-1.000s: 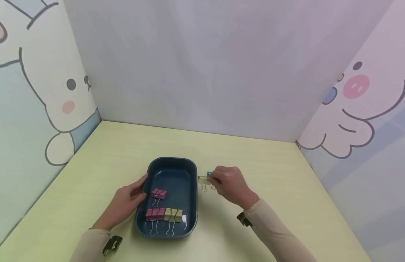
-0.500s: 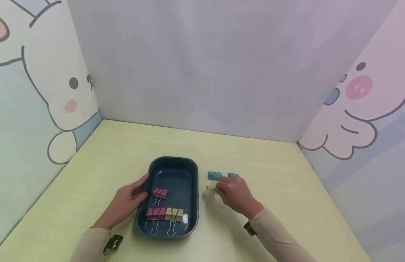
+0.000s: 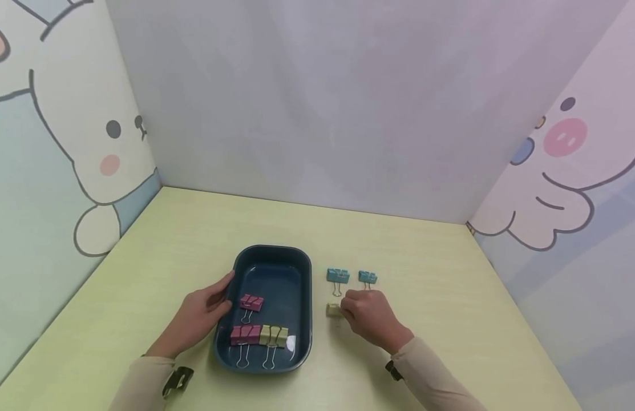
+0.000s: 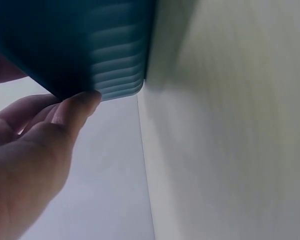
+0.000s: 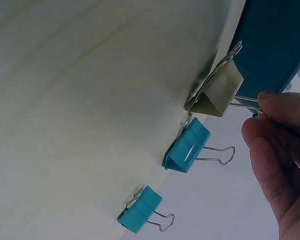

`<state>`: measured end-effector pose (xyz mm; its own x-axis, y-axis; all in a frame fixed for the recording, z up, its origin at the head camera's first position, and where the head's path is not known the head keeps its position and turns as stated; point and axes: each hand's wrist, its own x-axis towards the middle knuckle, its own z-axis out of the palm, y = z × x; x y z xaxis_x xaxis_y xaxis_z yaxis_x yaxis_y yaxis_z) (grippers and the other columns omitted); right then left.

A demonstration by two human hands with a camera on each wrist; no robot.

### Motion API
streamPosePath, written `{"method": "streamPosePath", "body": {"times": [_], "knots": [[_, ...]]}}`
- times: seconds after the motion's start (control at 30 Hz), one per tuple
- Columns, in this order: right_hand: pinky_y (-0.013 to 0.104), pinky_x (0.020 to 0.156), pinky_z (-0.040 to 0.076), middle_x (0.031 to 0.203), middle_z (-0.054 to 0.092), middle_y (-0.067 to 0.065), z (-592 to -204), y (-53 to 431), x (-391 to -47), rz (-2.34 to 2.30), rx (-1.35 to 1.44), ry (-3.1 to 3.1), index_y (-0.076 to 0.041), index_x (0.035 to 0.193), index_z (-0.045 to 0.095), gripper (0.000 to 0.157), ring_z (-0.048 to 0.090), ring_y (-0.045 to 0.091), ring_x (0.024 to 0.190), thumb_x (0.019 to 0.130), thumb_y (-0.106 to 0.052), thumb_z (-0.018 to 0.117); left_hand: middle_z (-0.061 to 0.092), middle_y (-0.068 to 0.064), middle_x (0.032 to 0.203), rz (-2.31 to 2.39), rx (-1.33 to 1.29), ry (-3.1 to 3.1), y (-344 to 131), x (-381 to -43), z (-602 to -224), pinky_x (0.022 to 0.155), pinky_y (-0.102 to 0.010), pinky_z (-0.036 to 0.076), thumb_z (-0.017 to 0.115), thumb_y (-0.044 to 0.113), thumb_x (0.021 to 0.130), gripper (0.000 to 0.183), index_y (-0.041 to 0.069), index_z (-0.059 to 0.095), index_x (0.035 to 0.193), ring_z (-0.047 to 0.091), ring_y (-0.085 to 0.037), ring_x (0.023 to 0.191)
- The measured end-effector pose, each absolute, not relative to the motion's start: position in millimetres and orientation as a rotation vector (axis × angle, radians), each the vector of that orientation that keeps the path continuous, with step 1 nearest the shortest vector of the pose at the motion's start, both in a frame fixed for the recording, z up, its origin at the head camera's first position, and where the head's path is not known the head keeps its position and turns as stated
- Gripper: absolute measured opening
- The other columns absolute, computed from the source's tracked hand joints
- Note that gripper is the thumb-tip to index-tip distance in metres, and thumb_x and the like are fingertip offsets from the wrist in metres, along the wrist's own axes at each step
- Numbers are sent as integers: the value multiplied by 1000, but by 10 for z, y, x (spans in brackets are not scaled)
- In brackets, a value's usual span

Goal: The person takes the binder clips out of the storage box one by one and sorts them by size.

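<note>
With thumb and fingertips, my right hand [image 3: 369, 315] pinches a wire handle of a pale yellow binder clip [image 5: 222, 90] standing at the table surface, just right of the dark blue tray [image 3: 306, 297]. Two blue binder clips lie behind it in the head view: a larger one [image 3: 338, 275] and a smaller one [image 3: 367, 277]. My left hand [image 3: 198, 317] grips the tray's left side at the rim, as the left wrist view also shows. Inside the tray are a small pink binder clip [image 3: 251, 303], a larger pink one [image 3: 245, 335] and a yellow one [image 3: 273, 336], side by side at the front.
The pale yellow table [image 3: 425, 257] runs back to a grey wall [image 3: 317, 114]. Side walls with cartoon animals, a rabbit [image 3: 91, 131] and a pig [image 3: 563, 142], enclose it left and right.
My right hand has brought the yellow binder clip toward me, from beside the tray to in front of the blue clips, uncovering both of those. My left hand stays on the tray.
</note>
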<state>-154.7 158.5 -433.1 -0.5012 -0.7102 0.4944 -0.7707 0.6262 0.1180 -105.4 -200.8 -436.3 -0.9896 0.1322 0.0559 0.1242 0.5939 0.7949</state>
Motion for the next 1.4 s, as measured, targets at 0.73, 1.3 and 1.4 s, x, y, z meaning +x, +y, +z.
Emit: {"method": "streamPosePath", "body": {"times": [0.73,1.3,1.4], "knots": [[12,47,47,66,68,-7,-4402,1630,-1535,136,1119,-2398,-16,78,79,13,52,0,52,72,-20,89,40,-23,157,1361,191,2803,-1985,-1066,-4324,106,-48,49,54,9,99,60,5,34,156,51,-42,137],[12,52,52,67,69,-7,-4331,1618,-1516,155,1095,-2430,-15,77,80,9,60,0,56,74,-9,86,40,-23,157,1348,186,2800,-1991,-1046,-4345,106,-47,50,54,10,100,61,7,34,156,52,-42,137],[13,52,53,66,69,-7,-4340,1613,-1512,156,1102,-2427,-14,76,79,9,61,1,56,73,-9,86,40,-23,157,1347,181,2799,-1989,-1043,-4345,106,-47,50,54,10,100,61,7,33,156,52,-42,137]]}}
